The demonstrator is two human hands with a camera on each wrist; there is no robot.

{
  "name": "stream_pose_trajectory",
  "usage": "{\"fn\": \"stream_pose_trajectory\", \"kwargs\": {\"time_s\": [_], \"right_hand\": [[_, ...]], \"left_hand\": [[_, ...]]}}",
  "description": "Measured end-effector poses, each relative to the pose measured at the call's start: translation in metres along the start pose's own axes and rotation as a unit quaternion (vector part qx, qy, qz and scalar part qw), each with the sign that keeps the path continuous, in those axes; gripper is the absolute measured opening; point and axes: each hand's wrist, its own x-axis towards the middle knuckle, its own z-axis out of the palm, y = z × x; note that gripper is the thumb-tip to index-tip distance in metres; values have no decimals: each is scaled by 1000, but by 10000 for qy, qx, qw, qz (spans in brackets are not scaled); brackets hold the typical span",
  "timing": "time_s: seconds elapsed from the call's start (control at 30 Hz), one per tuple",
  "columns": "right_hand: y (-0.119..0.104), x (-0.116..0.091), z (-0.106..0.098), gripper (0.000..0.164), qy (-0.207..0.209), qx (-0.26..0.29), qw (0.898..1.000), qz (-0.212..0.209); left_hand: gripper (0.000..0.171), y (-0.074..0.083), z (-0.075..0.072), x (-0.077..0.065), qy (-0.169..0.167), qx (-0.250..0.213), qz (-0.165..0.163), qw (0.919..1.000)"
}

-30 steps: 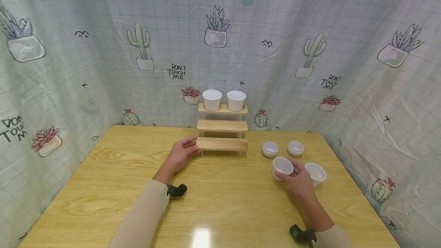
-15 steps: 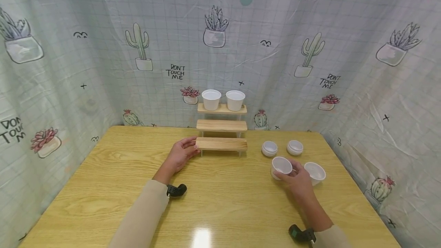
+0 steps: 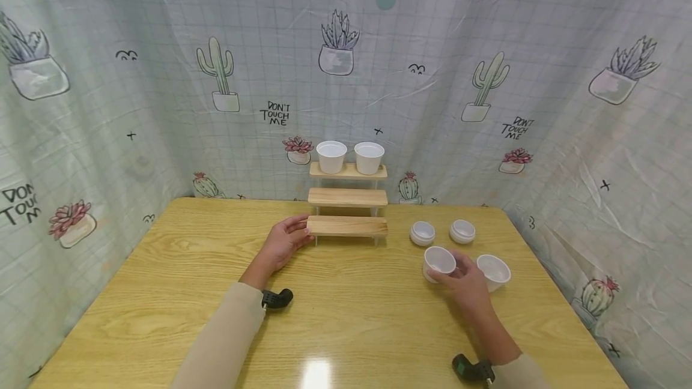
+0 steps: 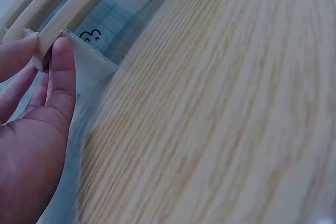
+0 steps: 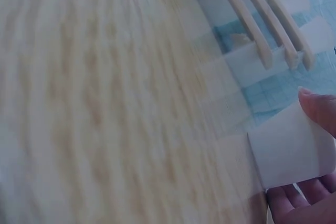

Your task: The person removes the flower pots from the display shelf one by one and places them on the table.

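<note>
My left hand [image 3: 283,244] pinches the left end of the lowest board of a three-step wooden display stand [image 3: 347,226]; in the left wrist view the thumb and index finger [image 4: 63,61] close on that board's end [image 4: 48,45]. To the right of the stand, my right hand [image 3: 470,281] holds a white cup [image 3: 439,262] by its side. Its mouth faces up. The right wrist view shows the thumb on one side of this cup [image 5: 289,148] and fingers on the other. A second white cup [image 3: 494,270] stands just right of that hand, partly hidden by it.
On the stand's top step sit two white cups [image 3: 331,157], side by side. Two small, low white bowls [image 3: 422,233] stand on the wooden table [image 3: 346,317] behind the right hand. A cactus-print curtain [image 3: 243,77] closes off the back and sides.
The right hand and its cup have shifted very slightly to the left. My left hand stays at the stand's lowest board.
</note>
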Motion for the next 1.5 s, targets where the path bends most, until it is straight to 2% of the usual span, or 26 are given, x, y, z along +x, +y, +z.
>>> {"fn": "stream_pose_trajectory", "kwargs": {"time_s": [0.33,1.03,1.5], "right_hand": [[-4,-4,12,71,174,414,9989,-143],[-15,-4,28,76,52,498,9984,-279],[-25,1,49,73,-136,495,9968,-618]], "left_hand": [[56,1,1,0,41,-24,-39,10000],[55,-3,-1,2,42,-22,-10,10000],[55,-2,0,0,52,21,-16,10000]]}}
